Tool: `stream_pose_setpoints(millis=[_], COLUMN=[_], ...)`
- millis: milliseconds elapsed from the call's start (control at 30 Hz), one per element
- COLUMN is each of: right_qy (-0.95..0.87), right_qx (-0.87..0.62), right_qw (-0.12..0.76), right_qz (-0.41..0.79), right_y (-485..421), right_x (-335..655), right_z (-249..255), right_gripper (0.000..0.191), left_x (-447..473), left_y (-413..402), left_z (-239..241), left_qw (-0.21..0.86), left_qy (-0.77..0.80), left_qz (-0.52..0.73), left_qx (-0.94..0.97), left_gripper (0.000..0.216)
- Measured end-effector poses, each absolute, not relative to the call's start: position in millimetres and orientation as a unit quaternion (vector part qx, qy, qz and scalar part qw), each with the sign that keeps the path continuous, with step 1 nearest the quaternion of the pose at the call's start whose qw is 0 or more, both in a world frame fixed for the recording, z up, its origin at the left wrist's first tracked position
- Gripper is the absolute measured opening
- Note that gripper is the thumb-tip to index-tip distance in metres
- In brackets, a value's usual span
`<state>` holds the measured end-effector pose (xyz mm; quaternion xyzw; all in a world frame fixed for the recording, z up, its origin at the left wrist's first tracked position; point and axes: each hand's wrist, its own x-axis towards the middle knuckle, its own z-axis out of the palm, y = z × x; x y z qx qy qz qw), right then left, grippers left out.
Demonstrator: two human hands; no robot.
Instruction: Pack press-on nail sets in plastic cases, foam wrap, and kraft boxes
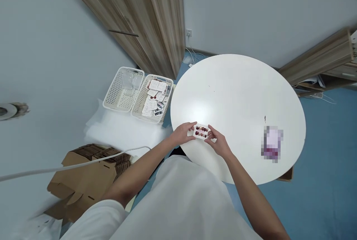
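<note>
Currently the small card of dark red pieces (201, 131) hangs just over the bench (237, 91), near its 7 o'clock edge. Pinched only by its ends, it could tilt or slip off that edge, I judge. Your left hand (184, 133) closes narrow fingers on its 9 o'clock end, your right hand (219, 142) on its 3 o'clock end.

Our head camera looks steeply down, close over our left hand (184, 133), right hand (220, 143) and blister card (201, 131) at the round white table (237, 84).
</note>
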<state>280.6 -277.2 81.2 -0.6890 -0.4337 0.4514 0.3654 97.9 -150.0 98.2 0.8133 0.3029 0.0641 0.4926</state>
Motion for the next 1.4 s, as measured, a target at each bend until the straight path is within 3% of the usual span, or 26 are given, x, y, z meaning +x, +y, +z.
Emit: stream_pose_setpoints(millis=[500, 767, 1400], right_qy=[-0.615, -0.605, -0.588], right_qx=[-0.735, -0.766, -0.777], right_qw=[0.177, 0.108, 0.085], right_qz=[0.227, 0.189, 0.209], right_y=[-147.7, -111.6, -107.4], right_x=[242.4, 241.0, 239.0], right_z=[33.6, 22.4, 16.6], right_gripper=[0.057, 0.057, 0.064], left_x=[70.3, 84.2, 83.7], left_y=[-34.5, -7.6, -4.0], left_z=[69.8, 54.9, 53.1], left_qw=[0.193, 0.163, 0.155], left_qy=[0.345, 0.365, 0.365], left_qz=[-0.023, -0.046, -0.071], left_qx=[0.918, 0.916, 0.915], left_gripper=[0.054, 0.050, 0.052])
